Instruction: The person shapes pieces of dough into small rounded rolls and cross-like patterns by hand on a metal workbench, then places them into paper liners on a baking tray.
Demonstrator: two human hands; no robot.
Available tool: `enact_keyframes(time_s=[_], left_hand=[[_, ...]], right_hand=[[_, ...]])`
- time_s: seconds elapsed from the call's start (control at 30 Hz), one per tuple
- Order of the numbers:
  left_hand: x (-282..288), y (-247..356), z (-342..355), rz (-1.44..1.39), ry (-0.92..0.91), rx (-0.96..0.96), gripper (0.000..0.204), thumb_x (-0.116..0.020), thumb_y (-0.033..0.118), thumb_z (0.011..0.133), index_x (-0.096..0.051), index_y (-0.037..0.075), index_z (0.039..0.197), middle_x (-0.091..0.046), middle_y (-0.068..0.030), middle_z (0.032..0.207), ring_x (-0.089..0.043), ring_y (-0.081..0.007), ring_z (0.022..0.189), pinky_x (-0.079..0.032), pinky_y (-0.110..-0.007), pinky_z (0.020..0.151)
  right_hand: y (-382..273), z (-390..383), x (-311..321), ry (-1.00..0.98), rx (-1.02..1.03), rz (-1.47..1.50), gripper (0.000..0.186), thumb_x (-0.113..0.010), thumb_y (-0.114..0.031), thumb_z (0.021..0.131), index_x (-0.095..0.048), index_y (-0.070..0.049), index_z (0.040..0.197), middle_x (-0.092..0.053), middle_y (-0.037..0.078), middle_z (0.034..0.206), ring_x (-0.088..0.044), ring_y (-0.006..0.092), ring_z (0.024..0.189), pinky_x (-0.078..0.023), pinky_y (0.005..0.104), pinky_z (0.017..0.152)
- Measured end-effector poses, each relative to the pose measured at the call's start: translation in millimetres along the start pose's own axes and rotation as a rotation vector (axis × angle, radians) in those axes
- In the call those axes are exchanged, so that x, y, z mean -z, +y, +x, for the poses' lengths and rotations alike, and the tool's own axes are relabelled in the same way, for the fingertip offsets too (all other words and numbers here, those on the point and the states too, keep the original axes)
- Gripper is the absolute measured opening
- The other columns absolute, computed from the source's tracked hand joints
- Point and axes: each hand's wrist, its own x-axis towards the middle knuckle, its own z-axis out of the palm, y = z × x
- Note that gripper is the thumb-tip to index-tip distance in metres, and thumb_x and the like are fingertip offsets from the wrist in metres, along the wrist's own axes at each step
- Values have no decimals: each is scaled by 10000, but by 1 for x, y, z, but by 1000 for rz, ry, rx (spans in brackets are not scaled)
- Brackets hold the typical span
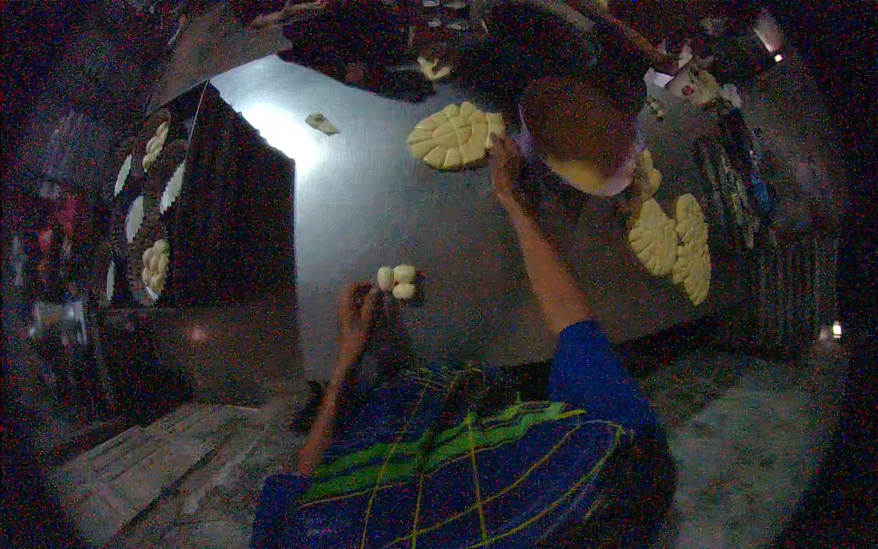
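While the right hand (505,163) reached a dough slab (455,135), fingers on its edge, grip unclear.
Left hand (357,306) touched three dough balls (399,281) on the surface (366,201); best pull pieces cleanly.

The room is dim. A steel table (366,210) catches a bright glare near its far left corner. A dark rack (197,210) stands at the left, and the floor (759,448) below is rough and grey.

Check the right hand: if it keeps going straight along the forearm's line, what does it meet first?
The right hand already sits at the edge of the scored dough slab on the metal table. Going on, it likely meets that slab first; contact is unclear in the dim picture.
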Motion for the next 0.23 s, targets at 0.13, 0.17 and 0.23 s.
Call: enact_keyframes(time_s=[0.13,0.17,0.23], left_hand=[[17,4,-10,-69,-9,-15,269,-653,250,920,-631,29,1071,-657,-117,1059,-627,-220,934,-495,-363,833],[19,-9,-8,-76,-22,-43,287,-659,247,918,-614,47,1119,-649,-118,1086,-619,-231,970,-489,-358,858],[19,-55,-2,-79,-33,-82,352,-670,239,914,-581,82,1215,-633,-121,1141,-604,-253,1040,-477,-350,910]], right_hand=[[41,25,17,-32,-18,-75,166,-605,-239,883,-589,-75,898,-542,0,805,-527,163,771,-428,363,690],[50,34,15,16,111,-301,152,-616,-227,872,-583,-79,884,-527,-5,779,-513,157,738,-416,371,667],[65,37,12,52,224,-517,142,-626,-215,862,-578,-83,869,-511,-11,753,-500,151,705,-403,380,644]])
